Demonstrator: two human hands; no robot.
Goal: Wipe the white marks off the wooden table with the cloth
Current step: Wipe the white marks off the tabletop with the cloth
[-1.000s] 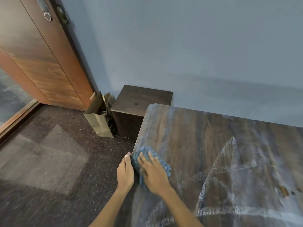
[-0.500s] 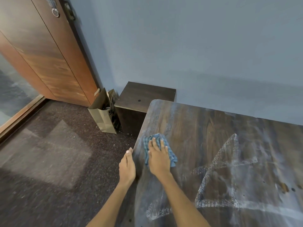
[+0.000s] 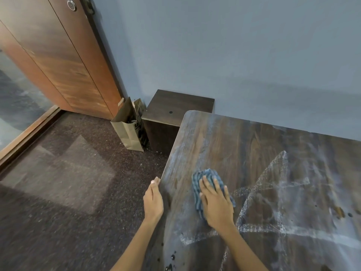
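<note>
Dark brown wooden table [image 3: 244, 145] with rounded corner, set against grey-blue wall [image 3: 224, 45]: far left portion mostly wiped, only faint pale haze and streaks left there. Broad white chalky marks [image 3: 281, 192], crossing lines forming a triangle-like figure, plain across middle and right of the top, plus a smudged white patch near the front edge. By judgement well under half done; bulk of the marks still to clear, rightward of the cloth.

Right hand [image 3: 215, 204] pressed flat, fingers spread and nearly straight, palm down on crumpled blue striped cloth [image 3: 197, 190], pinning it to the tabletop just left of the nearest white line. Cloth bunched under palm, edges showing past fingertips and thumb side.

Left hand [image 3: 153, 199] with fingers together and extended, resting against the table's left edge, holding nothing, seemingly bracing.

Few dark droplets [image 3: 172, 259] near front corner.
</note>
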